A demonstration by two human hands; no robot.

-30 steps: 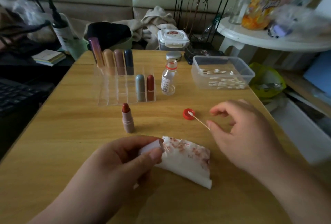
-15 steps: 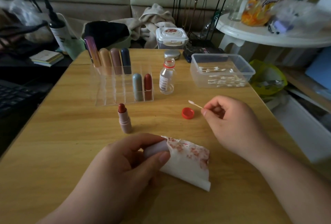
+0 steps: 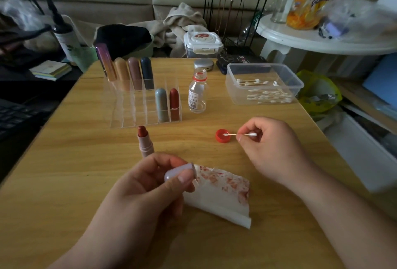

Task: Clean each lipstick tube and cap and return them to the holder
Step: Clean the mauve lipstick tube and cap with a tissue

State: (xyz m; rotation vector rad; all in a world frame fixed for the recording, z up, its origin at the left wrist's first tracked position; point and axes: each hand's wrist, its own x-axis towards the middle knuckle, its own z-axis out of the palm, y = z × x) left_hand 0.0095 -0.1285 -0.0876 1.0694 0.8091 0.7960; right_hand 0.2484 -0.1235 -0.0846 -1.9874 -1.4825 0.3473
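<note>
Dipping looks like the step in hand: your right hand (image 3: 272, 148) pinches a thin white-tipped cotton swab (image 3: 233, 134) between thumb and fingertips, and its far tip sits in the small red bottle cap (image 3: 221, 138) lying open side up on the wooden table (image 3: 64, 161). Your left hand (image 3: 146, 193) grips the pale lilac plastic lipstick cap (image 3: 179, 174) just above the red-smeared white tissue (image 3: 221, 195). The two hands are apart. The pink lipstick tube (image 3: 146, 145) stands uncapped, its red bullet exposed, just in front of the clear acrylic compartment holder (image 3: 133, 116), which carries six capped lipsticks. The small clear bottle (image 3: 197, 94) stands open beside the holder. Next, I judge, you bring the wetted tip to the lipstick cap's open end and work it round inside. That calls for a steady left grip and a light touch, so the thin stick does not bend. Recapping and the return to the holder come after.
</note>
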